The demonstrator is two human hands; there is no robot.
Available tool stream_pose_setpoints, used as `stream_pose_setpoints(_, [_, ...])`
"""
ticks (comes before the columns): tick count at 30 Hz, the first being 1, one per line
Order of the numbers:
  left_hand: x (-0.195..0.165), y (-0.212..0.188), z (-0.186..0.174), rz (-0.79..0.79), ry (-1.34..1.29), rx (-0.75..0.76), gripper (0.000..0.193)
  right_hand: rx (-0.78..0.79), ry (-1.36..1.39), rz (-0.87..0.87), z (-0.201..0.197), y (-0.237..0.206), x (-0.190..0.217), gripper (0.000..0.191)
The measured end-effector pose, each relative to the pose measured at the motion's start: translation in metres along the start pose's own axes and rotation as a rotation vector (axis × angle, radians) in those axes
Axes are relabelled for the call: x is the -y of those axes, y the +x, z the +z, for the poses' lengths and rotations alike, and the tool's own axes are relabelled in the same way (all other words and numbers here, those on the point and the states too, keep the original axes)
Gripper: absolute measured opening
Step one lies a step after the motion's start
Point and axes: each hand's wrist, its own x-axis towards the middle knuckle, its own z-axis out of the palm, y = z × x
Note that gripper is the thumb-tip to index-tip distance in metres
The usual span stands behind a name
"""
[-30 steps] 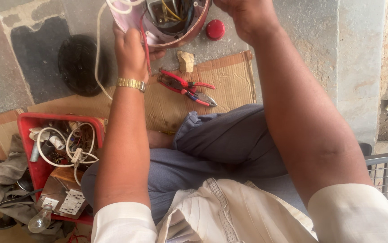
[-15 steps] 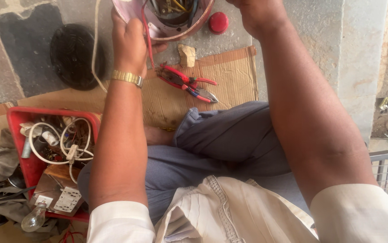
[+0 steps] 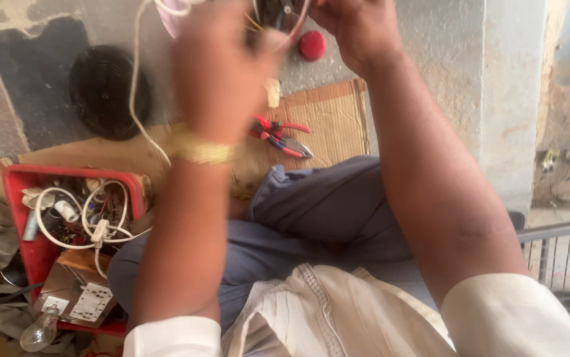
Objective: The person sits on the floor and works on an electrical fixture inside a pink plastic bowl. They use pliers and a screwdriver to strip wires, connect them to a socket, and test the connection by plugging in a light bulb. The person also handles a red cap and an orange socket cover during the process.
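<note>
**Hands at the wiring of a small appliance**

Wiring work sits at the top edge of the frame, where both hands meet over an opened device point(image 3: 278, 16) with loose coloured wires showing inside; most of it is cut off by the frame. The left hand point(image 3: 222, 66), blurred, is closed around the device's rim and a pale pink part, with a white cord point(image 3: 141, 99) trailing down from it. The right hand point(image 3: 357, 30) pinches at the wires; what exactly its grip holds cannot be told. Judging by the exposed wires, the device is open and the job is midway, with closing up left to do. Red-handled pliers point(image 3: 281, 135) lie unused on the cardboard mat point(image 3: 328, 116) at centre, a red cap point(image 3: 312, 45) on the floor above them. At lower left, a red tray point(image 3: 17, 182) holds cables, sockets and a bulb point(image 3: 39, 329).
</note>
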Motion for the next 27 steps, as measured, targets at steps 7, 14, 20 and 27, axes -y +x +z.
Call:
stream_pose_setpoints(7, [-0.03,0.041,0.089,-0.16,0.304,0.049,0.038,0.136,-0.249,-0.124,-0.005,-0.003,0.007,0.013])
stream_pose_setpoints(14, [-0.024,0.051,0.111,-0.277,0.318,0.038,0.007,0.179,-0.285,-0.022,0.003,-0.008,0.034,0.018])
stream_pose_setpoints(20, [-0.015,0.032,0.116,-0.226,0.434,-0.036,0.013,0.011,-0.303,-0.011,0.019,-0.032,0.028,0.026])
stream_pose_setpoints(27, [-0.035,0.016,0.108,-0.264,0.403,0.005,0.009,-0.042,-0.481,-0.035,0.02,-0.042,0.03,0.028])
